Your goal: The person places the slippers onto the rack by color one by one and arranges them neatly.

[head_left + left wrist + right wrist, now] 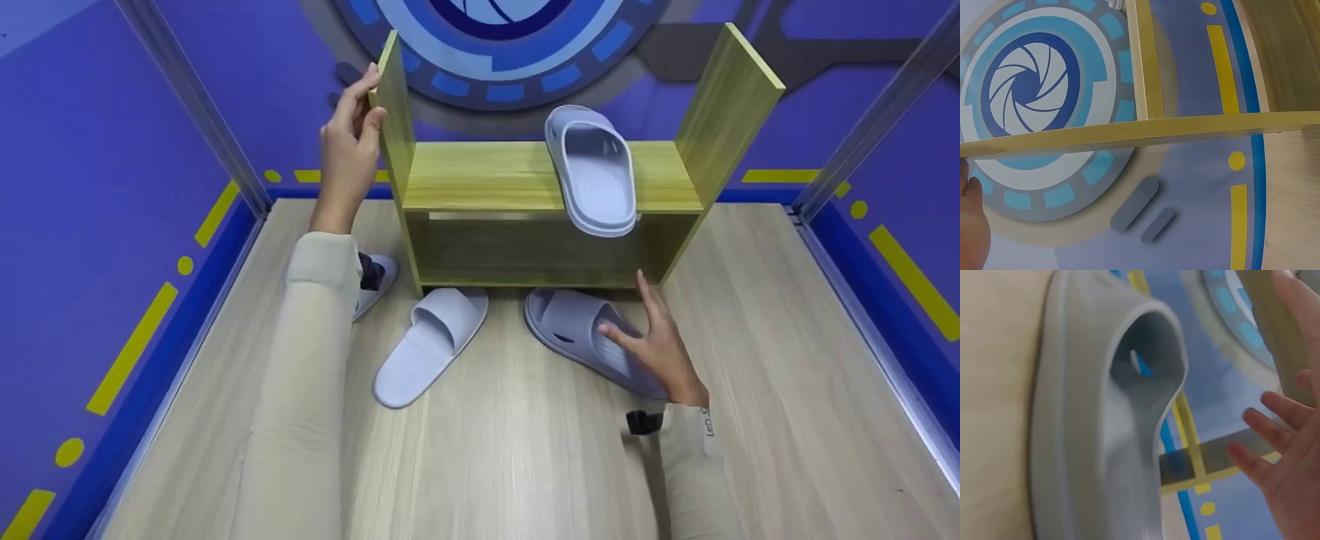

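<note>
Yellow-green wood-grain shelf unit (480, 176) and left hand (351, 142) meet at the left upright panel (396, 127): the fingers rest against its outer side, loosely extended rather than clenched. The right hand (660, 349) has its fingers spread and released, apart from the darker grey open-heeled slipper (562, 315) below it. That slipper lies slantwise on the pale wood-grain counter (487, 472), at the front of the shelf unit, which stands upright there. To its left lies a whitish flat open-toed slipper (431, 349); farther left, another pale slipper (386, 279) is partly hidden by the left wrist. Above, a light grey rounded clog (596, 180) sits on the upper shelf, its heel overhanging the front edge. Behind stands a blue patterned wall (262, 75).
</note>
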A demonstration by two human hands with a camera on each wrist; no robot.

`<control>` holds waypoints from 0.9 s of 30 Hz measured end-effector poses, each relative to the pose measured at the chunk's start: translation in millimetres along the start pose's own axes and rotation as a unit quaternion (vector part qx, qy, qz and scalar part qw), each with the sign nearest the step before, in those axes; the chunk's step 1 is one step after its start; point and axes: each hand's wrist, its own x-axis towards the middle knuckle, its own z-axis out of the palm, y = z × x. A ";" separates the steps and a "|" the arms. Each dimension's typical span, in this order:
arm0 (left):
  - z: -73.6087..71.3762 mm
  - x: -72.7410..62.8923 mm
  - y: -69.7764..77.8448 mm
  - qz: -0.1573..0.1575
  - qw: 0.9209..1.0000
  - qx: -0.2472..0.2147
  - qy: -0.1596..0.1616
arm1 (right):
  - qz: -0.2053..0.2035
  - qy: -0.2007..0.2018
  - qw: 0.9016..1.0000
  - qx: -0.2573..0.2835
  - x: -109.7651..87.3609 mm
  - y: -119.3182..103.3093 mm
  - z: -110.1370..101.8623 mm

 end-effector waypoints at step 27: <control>1.4 0.2 -1.0 0.001 1.000 -0.004 0.001 | 0.032 -0.174 0.981 -0.078 -7.2 29.3 7.6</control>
